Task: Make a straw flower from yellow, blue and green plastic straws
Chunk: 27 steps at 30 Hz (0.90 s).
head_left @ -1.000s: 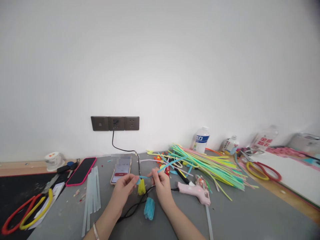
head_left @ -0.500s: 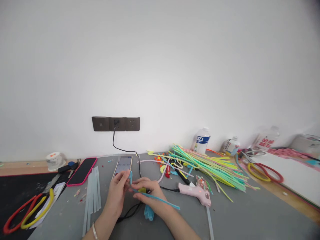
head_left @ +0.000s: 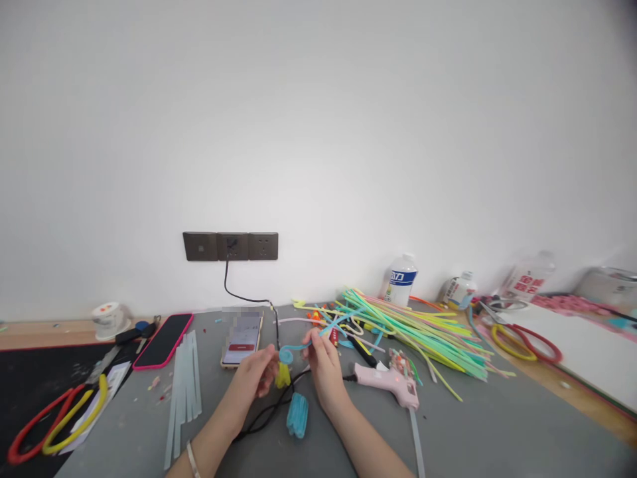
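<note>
The left hand point(head_left: 255, 373) is curling beside the coiled end of a fuzzy light-blue pipe cleaner point(head_left: 285, 356); whether its fingers are gripping, I cannot tell. The right hand point(head_left: 324, 368) is clamping the strand between its fingertips, seemingly supporting the coil above the grey tabletop point(head_left: 462, 431).

Light blue is recorded on the coiled stem point(head_left: 286, 356) and the folded bundle point(head_left: 297, 415); pale pink on the glue gun point(head_left: 381, 379). Mixed green, yellow and pink are displayed by the loose stems point(head_left: 423, 332). The black-screened phone point(head_left: 164, 340) is edged in hot pink.
</note>
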Tool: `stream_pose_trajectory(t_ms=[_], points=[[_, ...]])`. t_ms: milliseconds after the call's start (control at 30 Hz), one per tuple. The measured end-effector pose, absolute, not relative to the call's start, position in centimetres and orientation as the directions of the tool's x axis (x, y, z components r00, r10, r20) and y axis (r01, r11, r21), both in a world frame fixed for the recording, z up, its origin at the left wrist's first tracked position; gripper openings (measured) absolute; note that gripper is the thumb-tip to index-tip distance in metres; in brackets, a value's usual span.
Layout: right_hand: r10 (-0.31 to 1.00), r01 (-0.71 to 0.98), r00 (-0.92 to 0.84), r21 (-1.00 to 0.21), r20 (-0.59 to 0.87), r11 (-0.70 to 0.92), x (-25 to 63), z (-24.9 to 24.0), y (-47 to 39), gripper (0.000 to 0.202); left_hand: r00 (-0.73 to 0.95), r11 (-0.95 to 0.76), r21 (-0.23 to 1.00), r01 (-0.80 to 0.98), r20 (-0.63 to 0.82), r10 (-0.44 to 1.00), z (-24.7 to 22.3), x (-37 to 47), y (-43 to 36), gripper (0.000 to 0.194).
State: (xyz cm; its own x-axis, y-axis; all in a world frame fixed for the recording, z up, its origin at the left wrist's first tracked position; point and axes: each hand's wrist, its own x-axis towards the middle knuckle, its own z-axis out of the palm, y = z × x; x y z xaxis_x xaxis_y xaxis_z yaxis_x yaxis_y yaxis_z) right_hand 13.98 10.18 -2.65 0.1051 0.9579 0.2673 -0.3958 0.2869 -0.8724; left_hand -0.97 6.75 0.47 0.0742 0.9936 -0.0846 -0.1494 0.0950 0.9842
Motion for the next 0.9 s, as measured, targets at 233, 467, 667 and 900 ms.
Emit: stream_pose_trajectory(t_ms=[233,467,667,900], points=[[0.938,-0.317,-0.015,-0.891,0.347,0.325,13.7,-2.6,9.6,0.045,0.251,0.108,0.994,-0.008,-0.102,0.962,0.3,-1.0,6.4,0.052],[0.933,-0.211,0.058,-0.909,0.356,0.360,13.6,-2.0,9.2,0.048,0.202,0.063,0.998,0.028,-0.067,0.977,0.4,-1.2,6.2,0.046],[0.895,-0.162,0.075,-0.880,0.439,0.446,13.5,-0.8,8.3,0.042,-0.035,0.015,0.996,-0.083,-0.018,0.999,0.4,-1.5,6.6,0.045],[0.898,-0.246,-0.248,-0.920,0.364,0.305,12.9,-1.4,7.6,0.029,-0.166,0.004,0.943,-0.334,-0.063,0.984,0.2,-2.0,7.1,0.047]])
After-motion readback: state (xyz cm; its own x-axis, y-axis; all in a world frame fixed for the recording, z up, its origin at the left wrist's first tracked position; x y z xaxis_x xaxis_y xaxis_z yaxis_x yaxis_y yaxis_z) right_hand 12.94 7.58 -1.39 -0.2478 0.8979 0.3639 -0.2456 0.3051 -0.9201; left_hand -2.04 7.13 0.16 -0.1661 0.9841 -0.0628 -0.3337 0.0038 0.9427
